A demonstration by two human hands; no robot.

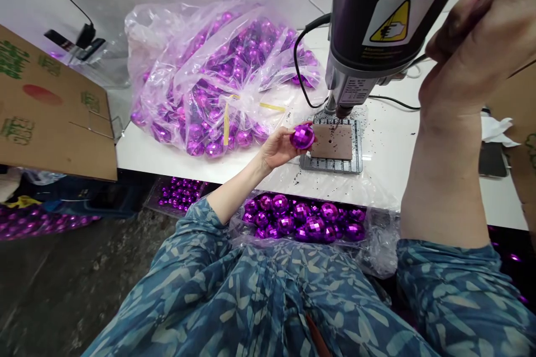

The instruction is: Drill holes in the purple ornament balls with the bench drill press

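A shiny purple faceted ball is in my left hand, the fingers closed around it. It is held just left of a brown wooden board that has a small dark hole and lies on the grey slotted metal base. Over the board stands the black and grey drill press, its lower end close above the wood. My right hand is raised at the right side of the machine, fingers curled inward. Whatever those fingers grip is hidden behind the hand and the machine head.
A large clear plastic bag of purple balls lies on the white table. More purple balls sit in plastic below the table edge. At left stands a cardboard box. A dark phone-like object lies at right. Dark shavings surround the base.
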